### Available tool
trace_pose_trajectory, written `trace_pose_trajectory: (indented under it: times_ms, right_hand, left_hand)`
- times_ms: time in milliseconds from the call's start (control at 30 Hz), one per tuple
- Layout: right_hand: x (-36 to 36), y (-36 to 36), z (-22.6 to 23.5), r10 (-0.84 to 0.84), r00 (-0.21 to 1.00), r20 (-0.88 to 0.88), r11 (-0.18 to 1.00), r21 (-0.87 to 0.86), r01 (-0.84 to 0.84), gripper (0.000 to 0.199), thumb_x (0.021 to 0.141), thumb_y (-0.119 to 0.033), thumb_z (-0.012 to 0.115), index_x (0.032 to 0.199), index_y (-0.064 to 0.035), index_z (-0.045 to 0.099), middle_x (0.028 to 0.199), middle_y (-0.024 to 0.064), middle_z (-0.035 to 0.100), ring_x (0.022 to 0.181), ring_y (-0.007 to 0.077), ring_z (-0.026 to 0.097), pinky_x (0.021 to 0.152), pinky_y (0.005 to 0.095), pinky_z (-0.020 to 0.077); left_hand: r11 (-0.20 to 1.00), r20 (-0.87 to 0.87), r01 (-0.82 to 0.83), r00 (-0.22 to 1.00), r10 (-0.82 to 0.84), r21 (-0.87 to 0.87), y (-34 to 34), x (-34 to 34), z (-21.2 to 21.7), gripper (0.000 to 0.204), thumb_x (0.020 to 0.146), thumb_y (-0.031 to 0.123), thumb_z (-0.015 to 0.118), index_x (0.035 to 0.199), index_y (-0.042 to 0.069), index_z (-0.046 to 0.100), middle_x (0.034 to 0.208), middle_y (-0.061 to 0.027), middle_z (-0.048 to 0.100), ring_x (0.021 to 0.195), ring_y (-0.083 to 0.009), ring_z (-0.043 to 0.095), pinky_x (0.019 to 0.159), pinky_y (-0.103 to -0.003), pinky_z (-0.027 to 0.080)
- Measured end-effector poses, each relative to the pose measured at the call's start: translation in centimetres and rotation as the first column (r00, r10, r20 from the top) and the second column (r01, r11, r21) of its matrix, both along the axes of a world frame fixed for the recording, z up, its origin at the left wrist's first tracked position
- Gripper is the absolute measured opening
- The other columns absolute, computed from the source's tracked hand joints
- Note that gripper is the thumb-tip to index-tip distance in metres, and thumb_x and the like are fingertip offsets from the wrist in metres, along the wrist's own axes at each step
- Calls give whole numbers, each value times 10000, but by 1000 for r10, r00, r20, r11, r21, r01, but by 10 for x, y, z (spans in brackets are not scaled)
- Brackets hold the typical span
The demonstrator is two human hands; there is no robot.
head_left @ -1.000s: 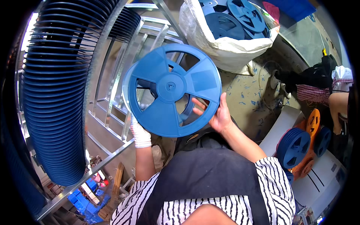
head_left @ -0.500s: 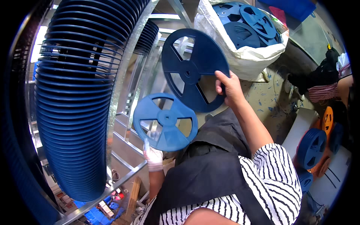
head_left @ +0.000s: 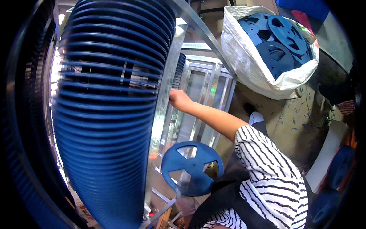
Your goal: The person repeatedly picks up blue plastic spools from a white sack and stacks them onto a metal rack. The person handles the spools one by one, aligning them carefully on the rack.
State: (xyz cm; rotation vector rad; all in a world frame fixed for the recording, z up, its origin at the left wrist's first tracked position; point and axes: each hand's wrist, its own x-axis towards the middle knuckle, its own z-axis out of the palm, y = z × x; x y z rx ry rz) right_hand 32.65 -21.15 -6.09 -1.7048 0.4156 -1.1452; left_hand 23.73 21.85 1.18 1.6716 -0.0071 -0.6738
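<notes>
Blue reel [head_left: 192, 168] at lower centre, left hand hidden beneath it, grip cannot be told. Right hand [head_left: 179, 100] fingers curled against reel stack [head_left: 114, 114]; risk: nudged stack slips, reel drops.

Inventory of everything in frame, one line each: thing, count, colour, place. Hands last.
stacked reels: long row, too many to count, blue, on the rack at left
metal rack: one, silver, left to centre
single reel: one, blue, low centre, held from below
sack: one, white, top right, on the floor
reels in sack: several, blue, filling the sack
floor: beige, paint-flecked, right
more reels: a few, blue, right edge
left hand: gloved, mostly hidden, holding the single reel
right hand: bare, at the rack post beside the stacked reels
</notes>
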Motion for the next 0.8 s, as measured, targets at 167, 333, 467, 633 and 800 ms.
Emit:
trace_pose_trajectory:
  times_ms: [167, 333, 467, 633, 800]
  right_hand:
    - [76, -24, -27, -58, 998, -23, 991, -119, 55, 314, 838, -134, 512, 1131, -76, 609, 1190, 155, 580, 1154, 362, 493, 964, 430, 385]
    - [118, -39, -54, -471, 876, -100, 801, -464, 378, 388, 826, -175, 507, 1196, -97, 591, 1318, 133, 501, 1297, 324, 367, 1068, 500, 218]
    - [134, -41, -39, -492, 804, -334, 850, -383, 362, 497, 843, -255, 495, 1325, -136, 505, 1460, 67, 383, 1376, 294, 274, 1127, 517, 77]
    - [126, -35, -41, -557, 754, -348, 794, -491, 360, 586, 838, -238, 503, 1412, -183, 397, 1547, 12, 230, 1438, 253, 146, 1143, 539, -14]
    - [132, -46, -71, -736, 499, -458, 625, -742, 242, 607, 837, -172, 515, 1416, -294, 376, 1538, 16, 228, 1445, 275, 108, 1129, 596, -2]
  left_hand:
    - [913, -369, -356, 891, 267, -200, -14, 2, 2, 426, 957, 336, 506, 1221, 4, 534, 1097, -108, 609, 1084, -281, 550, 1014, -453, 399]
    - [965, -221, -254, 947, 234, -68, -55, -3, 13, 435, 943, 347, 532, 1230, 20, 530, 1070, -96, 607, 1042, -266, 553, 1023, -438, 385]
    - [939, -305, -313, 916, 259, -142, -47, -3, 2, 438, 918, 338, 583, 1222, 28, 537, 1070, -93, 605, 1021, -251, 558, 1009, -429, 400]
    - [927, -348, -344, 896, 276, -150, -32, -4, -1, 448, 897, 313, 622, 1232, 33, 523, 1078, -90, 603, 1014, -236, 558, 1000, -423, 409]
    - [944, -312, -308, 914, 259, -121, -40, -1, -1, 428, 913, 318, 601, 1221, 28, 536, 1088, -97, 608, 1033, -249, 561, 1015, -436, 405]
